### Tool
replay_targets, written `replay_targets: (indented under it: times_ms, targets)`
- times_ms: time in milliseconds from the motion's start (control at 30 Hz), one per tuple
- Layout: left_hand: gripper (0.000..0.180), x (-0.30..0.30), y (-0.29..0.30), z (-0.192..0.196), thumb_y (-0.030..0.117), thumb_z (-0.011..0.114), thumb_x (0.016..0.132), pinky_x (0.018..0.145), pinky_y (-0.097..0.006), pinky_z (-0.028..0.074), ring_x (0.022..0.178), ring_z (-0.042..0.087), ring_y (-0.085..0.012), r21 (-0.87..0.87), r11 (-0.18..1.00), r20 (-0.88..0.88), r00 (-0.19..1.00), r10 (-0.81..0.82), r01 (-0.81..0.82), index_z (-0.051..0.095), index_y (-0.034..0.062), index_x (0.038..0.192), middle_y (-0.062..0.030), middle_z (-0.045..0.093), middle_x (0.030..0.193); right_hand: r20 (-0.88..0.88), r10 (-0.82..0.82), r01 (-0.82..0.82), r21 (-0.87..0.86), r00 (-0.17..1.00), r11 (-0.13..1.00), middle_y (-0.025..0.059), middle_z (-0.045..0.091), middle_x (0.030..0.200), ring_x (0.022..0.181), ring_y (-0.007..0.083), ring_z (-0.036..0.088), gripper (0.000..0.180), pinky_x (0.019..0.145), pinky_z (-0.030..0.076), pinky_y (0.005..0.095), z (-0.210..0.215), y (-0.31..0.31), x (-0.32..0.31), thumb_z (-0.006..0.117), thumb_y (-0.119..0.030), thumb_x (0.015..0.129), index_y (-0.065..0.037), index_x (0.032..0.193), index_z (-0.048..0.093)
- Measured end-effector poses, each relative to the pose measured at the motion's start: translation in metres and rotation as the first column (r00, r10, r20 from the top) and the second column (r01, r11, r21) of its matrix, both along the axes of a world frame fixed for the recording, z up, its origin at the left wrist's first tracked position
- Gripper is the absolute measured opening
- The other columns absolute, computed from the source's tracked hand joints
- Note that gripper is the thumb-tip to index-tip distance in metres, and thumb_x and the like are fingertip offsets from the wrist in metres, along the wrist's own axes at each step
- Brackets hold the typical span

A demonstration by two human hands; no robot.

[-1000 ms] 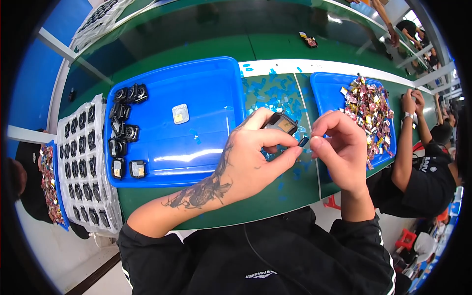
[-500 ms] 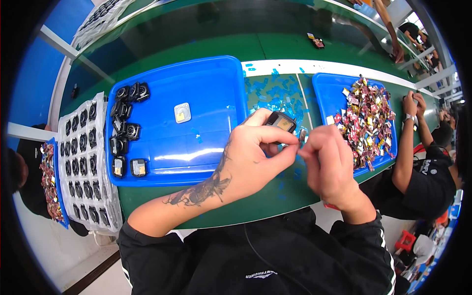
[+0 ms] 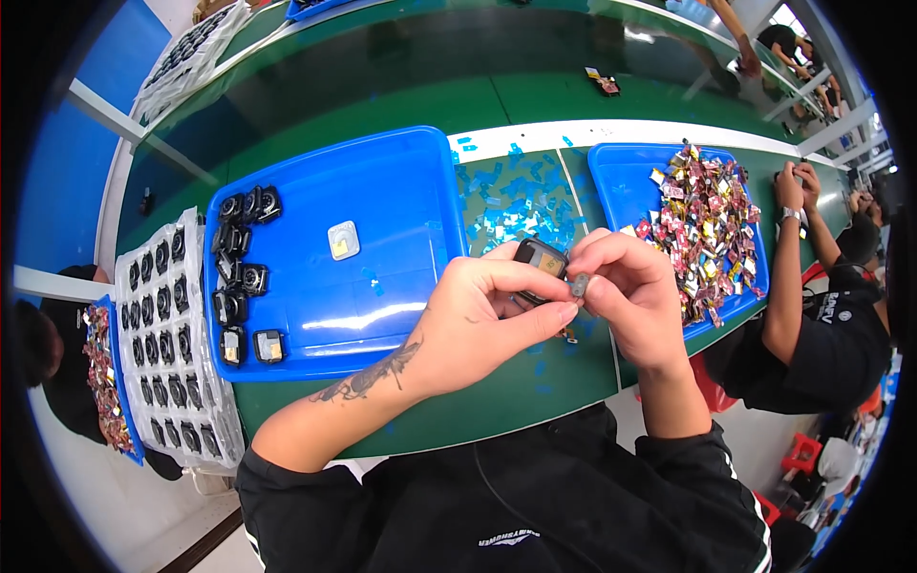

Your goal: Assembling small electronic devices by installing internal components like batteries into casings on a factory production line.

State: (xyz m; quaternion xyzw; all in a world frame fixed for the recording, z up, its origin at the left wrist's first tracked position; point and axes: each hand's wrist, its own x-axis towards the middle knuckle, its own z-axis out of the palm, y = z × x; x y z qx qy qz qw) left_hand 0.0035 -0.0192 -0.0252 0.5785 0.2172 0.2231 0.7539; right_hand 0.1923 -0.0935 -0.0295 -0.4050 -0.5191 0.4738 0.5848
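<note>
My left hand point(image 3: 487, 310) is closed around a black watch-like case point(image 3: 543, 259), its tan and yellow inside facing up. Thumb and forefinger of that hand meet at the case's right edge. Close against them, my right hand point(image 3: 635, 301) pinches a small greyish piece point(image 3: 580, 285) between thumb and forefinger. The piece sits right beside the left fingertips; whether both hands touch it is hard to tell. Fingers hide the lower part of the case. Both hands are over the green table, between two blue trays.
The left blue tray point(image 3: 315, 371) holds several black cases point(image 3: 231, 307) and a pale square part point(image 3: 343, 241). Blue film scraps point(image 3: 521, 205) litter the table. Small wrapped components point(image 3: 712, 229) fill the right tray point(image 3: 604, 181). A white tray of cases point(image 3: 143, 368) stands left; a co-worker point(image 3: 812, 315) sits right.
My right hand has turned so its thumb and forefinger show, with the small piece now flatter between them. The case has tilted slightly. The whole view has shifted a little.
</note>
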Motion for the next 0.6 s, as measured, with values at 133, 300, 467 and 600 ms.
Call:
replay_targets:
  times_ms: [133,300,467,600]
  targets:
    - [0.025,0.006,-0.006,0.000,0.005,0.061,0.092,0.083,-0.025,0.050,0.088,0.063,-0.0091,0.040,0.979,0.045,0.979,0.197,-0.199,0.065,0.0019,0.116,-0.0106,0.064,0.110,-0.134,-0.099,0.107,0.053,0.986,0.993,0.0090,0.060,0.099,0.079,0.0084,0.055,0.008,0.066,0.048,0.0216,0.001,-0.002,0.000,0.060,-0.003,0.091,-0.002,0.096,0.054]
    - [0.045,0.002,0.000,-0.006,-0.004,0.049,0.095,0.093,-0.027,0.047,0.109,0.059,-0.0133,-0.059,0.944,0.109,0.938,0.329,-0.325,0.043,-0.0029,0.140,-0.0124,0.060,0.120,0.276,-0.297,0.312,-0.009,0.914,0.950,0.0060,0.063,0.088,0.075,0.0087,0.060,0.012,0.068,0.050,0.0227,0.017,-0.012,-0.022,0.065,0.006,0.086,0.002,0.097,0.060]
    - [0.044,0.004,-0.009,0.001,-0.002,0.048,0.097,0.100,-0.032,0.046,0.119,0.055,-0.0170,-0.144,0.968,0.117,0.967,0.225,-0.208,0.041,-0.0076,0.139,-0.0134,0.056,0.130,0.610,-0.470,0.338,0.327,0.638,0.882,0.0074,0.062,0.078,0.061,0.0127,0.057,0.014,0.055,0.046,0.0261,0.017,0.008,-0.038,0.068,0.007,0.080,0.000,0.092,0.064]
    - [0.043,0.004,-0.011,0.001,0.000,0.047,0.099,0.099,-0.032,0.047,0.119,0.055,-0.0179,-0.104,0.978,0.146,0.969,0.197,-0.183,0.039,-0.0081,0.140,-0.0127,0.056,0.130,0.585,-0.450,0.380,0.247,0.675,0.891,0.0023,0.060,0.078,0.060,0.0054,0.045,0.015,0.054,0.035,0.0205,0.022,0.006,-0.041,0.068,0.008,0.081,0.001,0.093,0.065]
